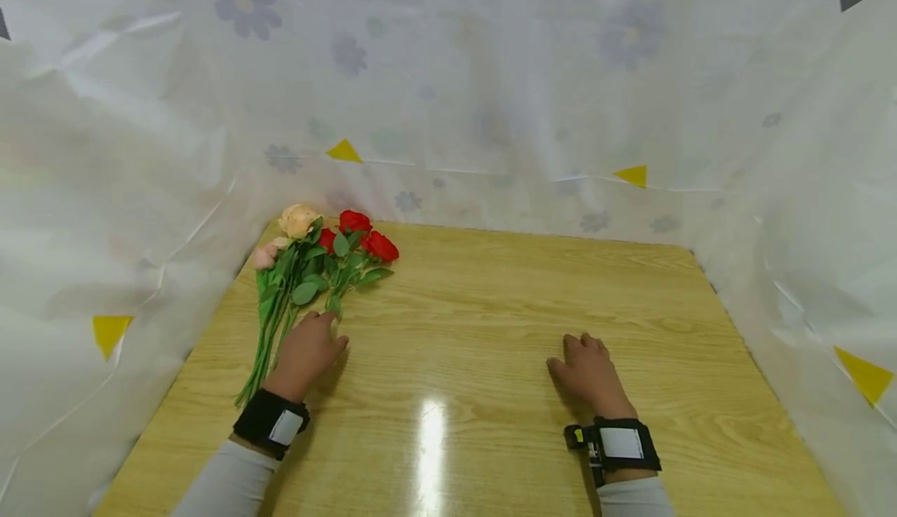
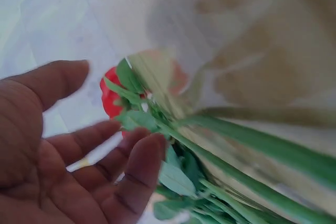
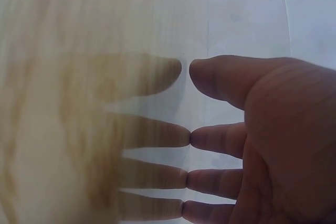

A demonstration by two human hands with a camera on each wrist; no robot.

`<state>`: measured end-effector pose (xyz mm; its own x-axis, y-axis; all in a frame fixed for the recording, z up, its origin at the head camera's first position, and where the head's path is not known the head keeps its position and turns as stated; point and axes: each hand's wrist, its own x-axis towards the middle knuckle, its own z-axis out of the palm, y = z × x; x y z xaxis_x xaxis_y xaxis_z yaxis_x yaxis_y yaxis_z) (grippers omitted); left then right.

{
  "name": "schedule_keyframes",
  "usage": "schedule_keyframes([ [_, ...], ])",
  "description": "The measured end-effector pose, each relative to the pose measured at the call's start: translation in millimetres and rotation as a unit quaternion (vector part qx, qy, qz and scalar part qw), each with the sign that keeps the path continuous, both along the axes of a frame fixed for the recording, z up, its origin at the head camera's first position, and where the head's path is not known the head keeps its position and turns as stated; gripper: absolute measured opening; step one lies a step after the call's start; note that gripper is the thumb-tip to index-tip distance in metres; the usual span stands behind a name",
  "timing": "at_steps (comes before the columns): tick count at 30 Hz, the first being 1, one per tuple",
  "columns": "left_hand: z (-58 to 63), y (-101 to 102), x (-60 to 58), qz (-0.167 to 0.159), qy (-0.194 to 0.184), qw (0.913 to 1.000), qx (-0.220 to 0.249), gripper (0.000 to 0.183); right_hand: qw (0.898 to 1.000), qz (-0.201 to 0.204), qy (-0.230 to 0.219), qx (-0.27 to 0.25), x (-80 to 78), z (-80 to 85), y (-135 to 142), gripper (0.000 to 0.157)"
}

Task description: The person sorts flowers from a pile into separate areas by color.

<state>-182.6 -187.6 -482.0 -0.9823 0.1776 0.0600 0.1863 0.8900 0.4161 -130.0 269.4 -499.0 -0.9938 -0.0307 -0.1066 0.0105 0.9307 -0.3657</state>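
Red artificial-looking roses lie at the back left of the table, with green leaves below their heads. Beside them are a peach rose and a pink flower, their long green stems running toward the near left. My left hand is over the lower stems, fingers loosely bent and thumb apart. In the left wrist view its palm shows bare, and the fingertips are close to the leaves; contact is unclear. Far to the right, my right hand rests its fingertips on the table, holding nothing.
The wood-patterned table is glossy and reflects a bright light streak. Pale flower-printed sheeting hangs along its back and both sides. Small yellow pennants are strung across the sheeting. Each wrist wears a black strap.
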Motion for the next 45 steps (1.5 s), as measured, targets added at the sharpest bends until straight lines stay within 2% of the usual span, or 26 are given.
schedule_keyframes([
  [4, -2.6, 7.0, -3.7, 0.025, -0.019, 0.999, -0.032, 0.034, 1.0, -0.002, -0.007, -0.002, 1.1, -0.1, -1.1, 0.062],
  [9, -11.8, 10.3, -4.6, 0.034, -0.033, 0.9988, -0.014, 0.027, 1.0, 0.001, -0.003, 0.0, -0.2, -0.2, -1.7, 0.062],
  [12, -13.2, 11.1, -2.5, 0.03, -0.036, 0.9989, -0.009, 0.017, 1.0, 0.005, 0.008, 0.003, -1.6, -0.6, -1.7, 0.06],
  [15, -12.4, 11.3, -0.4, 0.033, -0.03, 0.999, -0.012, 0.02, 1.0, 0.008, 0.017, 0.007, -2.3, -0.6, -1.8, 0.058],
  [20, -12.4, 5.4, 0.1, 0.054, 0.014, 0.9979, -0.031, 0.015, 1.0, 0.006, 0.009, 0.004, -2.3, -1.0, -1.9, 0.059],
  [22, -12.4, 1.6, -0.5, 0.056, 0.012, 0.9975, -0.043, 0.015, 1.0, 0.005, 0.005, 0.004, -2.0, -1.2, -1.9, 0.06],
  [25, -10.8, -2.3, -1.5, 0.051, -0.022, 0.9973, -0.048, 0.022, 1.0, 0.004, 0.004, 0.007, -2.2, -2.2, -1.0, 0.059],
  [28, -9.9, -4.1, -2.9, 0.05, -0.043, 0.997, -0.04, 0.024, 1.0, 0.004, 0.007, 0.008, -2.4, -2.7, -0.1, 0.059],
  [33, -9.3, -4.4, -4.8, 0.042, -0.041, 0.998, -0.024, 0.022, 1.0, 0.004, -0.003, 0.006, -1.5, -3.9, 0.7, 0.062],
  [38, -6.8, -2.6, -7.3, 0.045, -0.055, 0.9975, -0.002, 0.031, 1.0, 0.002, 0.001, -0.001, -0.7, -3.2, 0.5, 0.062],
  [45, 1.3, 2.0, -7.7, 0.044, -0.061, 0.9957, 0.053, 0.035, 1.0, 0.002, 0.001, 0.005, -0.2, -1.6, 1.0, 0.062],
])
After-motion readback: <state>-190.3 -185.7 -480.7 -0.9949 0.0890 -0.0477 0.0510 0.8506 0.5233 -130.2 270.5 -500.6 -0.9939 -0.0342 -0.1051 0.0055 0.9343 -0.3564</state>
